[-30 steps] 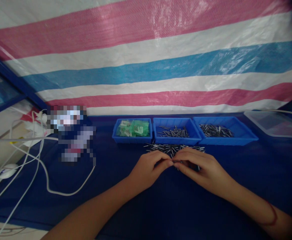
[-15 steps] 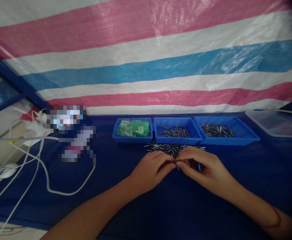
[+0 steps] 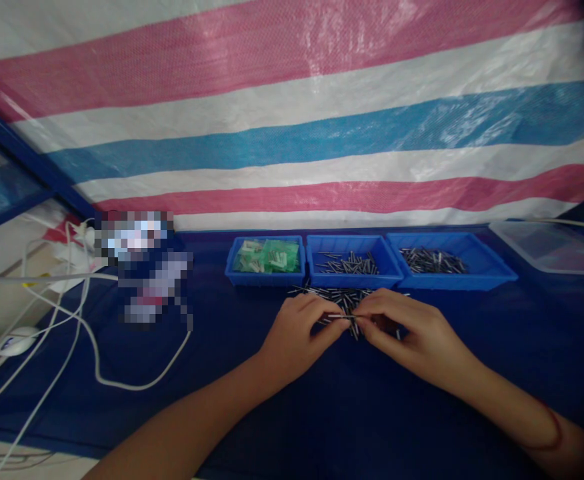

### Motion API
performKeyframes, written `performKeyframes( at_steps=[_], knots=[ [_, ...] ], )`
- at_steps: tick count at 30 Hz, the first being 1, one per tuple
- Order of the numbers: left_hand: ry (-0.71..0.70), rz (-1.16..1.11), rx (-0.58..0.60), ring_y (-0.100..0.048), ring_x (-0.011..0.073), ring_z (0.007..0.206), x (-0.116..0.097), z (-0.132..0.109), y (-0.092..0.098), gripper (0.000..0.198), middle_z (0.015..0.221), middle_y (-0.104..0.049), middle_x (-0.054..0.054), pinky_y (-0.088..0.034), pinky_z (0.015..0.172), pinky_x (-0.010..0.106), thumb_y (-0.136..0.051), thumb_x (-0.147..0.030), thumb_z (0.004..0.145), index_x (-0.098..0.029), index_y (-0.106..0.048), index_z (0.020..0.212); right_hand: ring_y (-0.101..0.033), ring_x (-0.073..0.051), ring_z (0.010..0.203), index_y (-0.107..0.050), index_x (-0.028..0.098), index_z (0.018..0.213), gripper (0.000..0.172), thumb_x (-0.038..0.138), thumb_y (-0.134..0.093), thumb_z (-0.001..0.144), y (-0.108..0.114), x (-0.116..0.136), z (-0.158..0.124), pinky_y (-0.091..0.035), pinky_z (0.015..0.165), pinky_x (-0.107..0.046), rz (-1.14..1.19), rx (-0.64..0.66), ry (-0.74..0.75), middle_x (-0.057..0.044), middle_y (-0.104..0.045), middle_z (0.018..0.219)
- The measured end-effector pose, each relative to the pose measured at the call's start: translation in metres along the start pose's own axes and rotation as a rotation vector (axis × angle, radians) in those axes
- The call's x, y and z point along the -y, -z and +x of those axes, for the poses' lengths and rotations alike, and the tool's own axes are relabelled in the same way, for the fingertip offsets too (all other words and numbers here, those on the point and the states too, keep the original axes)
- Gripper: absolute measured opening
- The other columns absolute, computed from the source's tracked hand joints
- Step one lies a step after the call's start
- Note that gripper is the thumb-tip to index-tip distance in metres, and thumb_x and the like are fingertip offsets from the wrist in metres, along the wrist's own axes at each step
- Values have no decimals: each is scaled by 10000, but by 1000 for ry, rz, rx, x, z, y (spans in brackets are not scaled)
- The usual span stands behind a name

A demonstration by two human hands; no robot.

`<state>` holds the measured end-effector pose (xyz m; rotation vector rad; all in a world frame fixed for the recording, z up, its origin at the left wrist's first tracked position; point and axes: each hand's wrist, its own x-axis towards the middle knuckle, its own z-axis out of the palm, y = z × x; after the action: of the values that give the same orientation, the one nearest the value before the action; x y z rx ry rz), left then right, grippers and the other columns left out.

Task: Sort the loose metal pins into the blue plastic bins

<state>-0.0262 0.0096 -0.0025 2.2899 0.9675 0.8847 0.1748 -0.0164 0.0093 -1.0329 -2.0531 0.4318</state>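
Note:
A thin metal pin [image 3: 342, 316] lies nearly level between the fingertips of both hands. My left hand [image 3: 297, 337] is closed in a pinch about its left part, thumb below and forefinger above. My right hand [image 3: 415, 330] pinches the right end, which its fingertips cover. Just behind and under the fingers is a loose pile of similar metal pins [image 3: 329, 294] on the dark blue table [image 3: 292, 413], partly hidden by the hands.
Behind the pile stand a blue bin [image 3: 229, 275] with green-and-clear packets, a middle blue bin [image 3: 397, 275] and a right blue bin [image 3: 497, 270], both holding metal pins. A clear plastic lid [image 3: 547, 250] lies far right. White cables [image 3: 97, 363] trail across the left.
The fingers of my left hand have parted slightly, so more of the pin shows between them. My right hand has shifted only a little. The bins and pile stay put.

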Motion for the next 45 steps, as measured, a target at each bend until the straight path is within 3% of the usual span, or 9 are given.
performKeyframes(
  at_steps=[8,12,16,22,26,30,34,38,45],
  knots=[
    [12,308,167,-530,225,1040,10,-3,0,259,1096,-633,33,-371,834,367,-586,-411,879,-252,-649,1074,-596,-196,641,-610,224,856,203,385,-491,888,51,-40,1,-454,614,-335,-491,-231,-239,-49,-646,770],
    [-20,362,239,-526,213,1037,11,-4,0,231,1106,-619,19,-351,843,371,-582,-393,888,-264,-648,1069,-629,-255,667,-602,244,856,307,471,-397,884,75,-73,-5,-445,581,-368,-756,-216,-423,-82,-679,834],
    [-44,378,258,-529,192,1020,11,-3,1,172,1094,-620,10,-342,834,349,-556,-355,913,-255,-661,1007,-639,-313,745,-602,238,849,372,497,-338,882,75,-88,-8,-462,604,-417,-906,-154,-457,-105,-670,831],
    [-68,413,234,-542,181,981,12,-1,1,149,1050,-632,10,-335,822,343,-550,-318,922,-246,-674,964,-610,-276,812,-611,226,873,199,374,-480,899,48,-48,1,-464,765,-440,-634,-192,-141,-89,-678,855],
    [-82,355,176,-561,183,975,11,0,3,148,1041,-649,27,-355,827,335,-551,-305,921,-232,-675,956,-620,-211,772,-630,215,869,109,281,-545,889,23,-19,3,-479,753,-394,-369,11,31,-58,-679,857],
    [-100,60,95,-607,154,933,8,2,2,177,971,-680,36,-409,860,292,-495,-281,948,-189,-646,958,-628,-194,915,-608,222,1066,187,237,-543,891,4,-7,-1,-508,799,-332,-141,112,46,-71,-666,1000],
    [-26,-184,62,-630,147,850,5,1,-3,156,907,-683,47,-468,788,249,-526,-272,925,-165,-637,908,-631,-161,860,-581,232,1055,171,202,-538,892,-4,-3,-4,-517,753,-282,34,96,41,-55,-662,956],
    [6,-223,35,-636,152,813,2,0,-5,154,865,-683,53,-479,760,249,-543,-261,909,-150,-648,896,-637,-162,842,-598,234,993,132,173,-551,884,-8,-2,-6,-517,772,-297,95,14,27,-49,-669,904],
    [-96,-187,85,-640,170,896,1,-1,-3,205,940,-691,86,-489,843,280,-497,-276,931,-144,-650,961,-639,-182,833,-628,241,963,112,198,-571,877,-7,1,-6,-519,723,-309,72,-52,-10,-54,-681,890]
  ],
)
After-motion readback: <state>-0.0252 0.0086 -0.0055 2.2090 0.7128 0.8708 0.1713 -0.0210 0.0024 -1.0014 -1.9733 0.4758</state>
